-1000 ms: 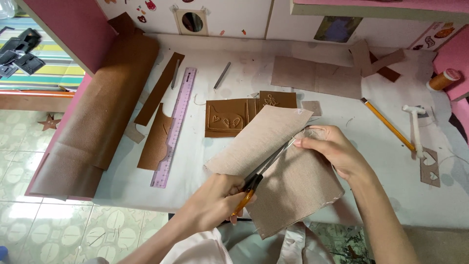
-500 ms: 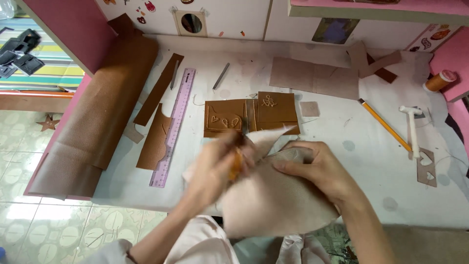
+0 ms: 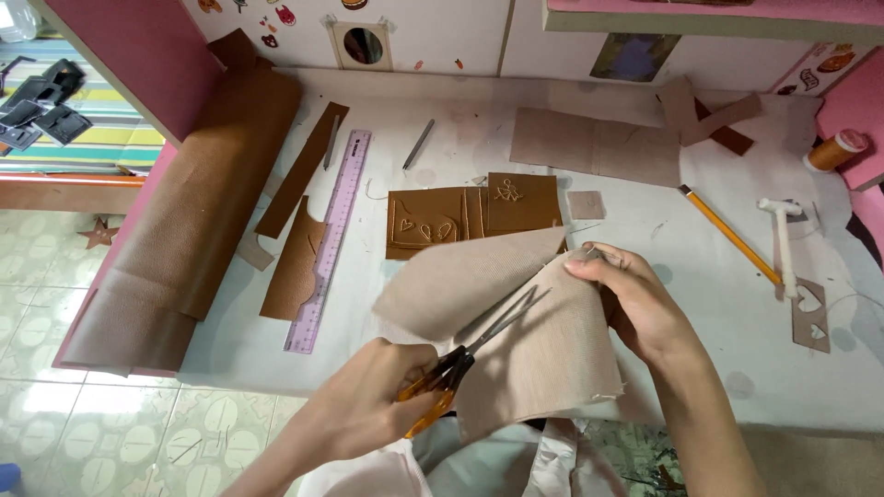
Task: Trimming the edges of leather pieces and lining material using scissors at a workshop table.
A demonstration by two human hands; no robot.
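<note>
I see the L hand (image 3: 368, 405) low-centre, fingers closed round the orange handles of the scissors (image 3: 465, 354). Blades are open, pointing up-right, w/ the beige fabric sheet (image 3: 543, 354) betw. them; the cut line splits the sheet into an upper-left flap and a bigger lower-right part. L forearm comes in from bottom-left, wrist roughly straight, knuckles up.

R hand (image 3: 635, 304) sits at the sheet's upper-right edge, fingers pinched shut on the fabric near the top corner, thumb on top; sheet is lifted off the table (image 3: 700, 368) there. R forearm runs down to the bottom-right, palm facing left/down.

Fabric is at the table's near edge, mid-frame, just below the brown leather pieces (image 3: 470, 221) w/ stitched shapes, overlapping their lower edge.

Around: purple ruler (image 3: 330, 239) left of those pieces, brown strips beside it, big brown roll (image 3: 184, 221) far left. Beige cut panel (image 3: 594, 147) at the back, yellow pencil (image 3: 727, 235) and small white hammer (image 3: 783, 244) right of the R hand, well apart. Thread spool (image 3: 833, 150) at the far right edge.
</note>
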